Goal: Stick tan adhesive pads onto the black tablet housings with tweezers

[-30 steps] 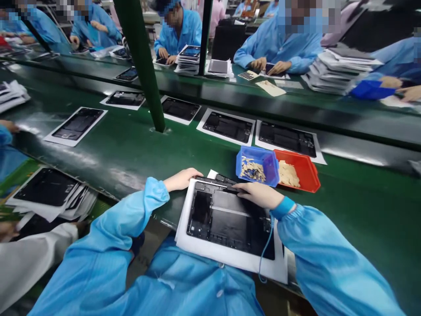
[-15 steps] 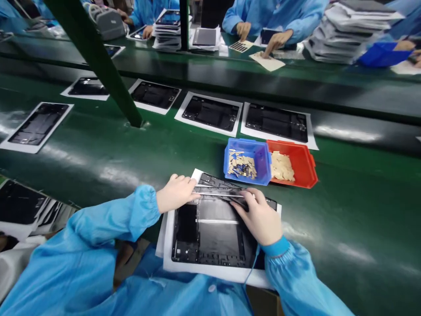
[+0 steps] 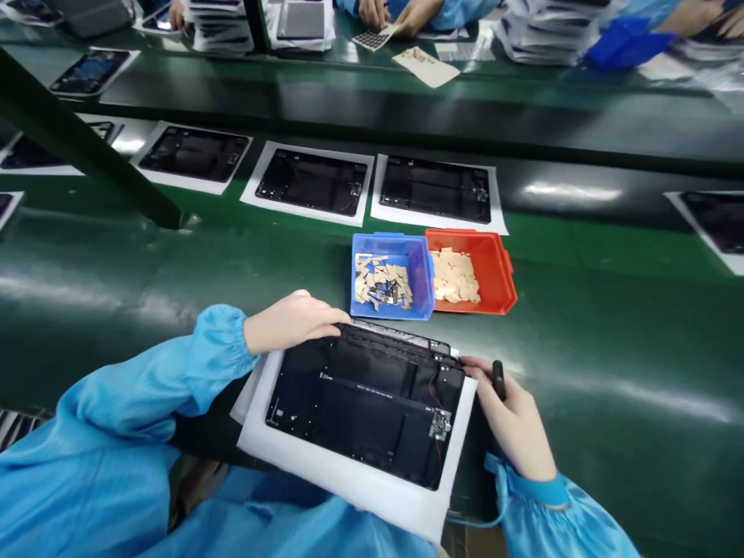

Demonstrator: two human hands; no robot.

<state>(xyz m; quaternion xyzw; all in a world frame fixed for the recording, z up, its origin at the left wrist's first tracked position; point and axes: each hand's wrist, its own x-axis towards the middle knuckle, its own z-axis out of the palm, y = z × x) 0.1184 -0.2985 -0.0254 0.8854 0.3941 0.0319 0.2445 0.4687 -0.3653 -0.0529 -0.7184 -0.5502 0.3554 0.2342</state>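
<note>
A black tablet housing point(image 3: 360, 422) lies on white paper point(image 3: 325, 480) in front of me, its inner side up, with a small circuit board point(image 3: 440, 424) and thin red wires at its right end. Along its far edge shows a thin grey-and-black strip point(image 3: 401, 335); I cannot tell whether it is a separate part. My left hand point(image 3: 296, 322) pinches the far left corner. At the far right corner, the fingertips of my right hand point(image 3: 514, 422) touch the edge. A black stick-like tool handle point(image 3: 498, 380) sticks up between its thumb and fingers; the lower part is hidden.
Just beyond the housing stand a blue bin point(image 3: 392, 310) with small tan and dark pieces and a red bin point(image 3: 494, 279) with tan pieces. Several housings on paper, one here point(image 3: 435, 190), line the bench behind. A green post point(image 3: 116, 170) slants at left. Co-workers' hands point(image 3: 401, 15) work opposite.
The thin panel that both hands held tilted has come down, and a housing with its board and wires lies flat. My right hand has moved to the right corner. The view has turned right.
</note>
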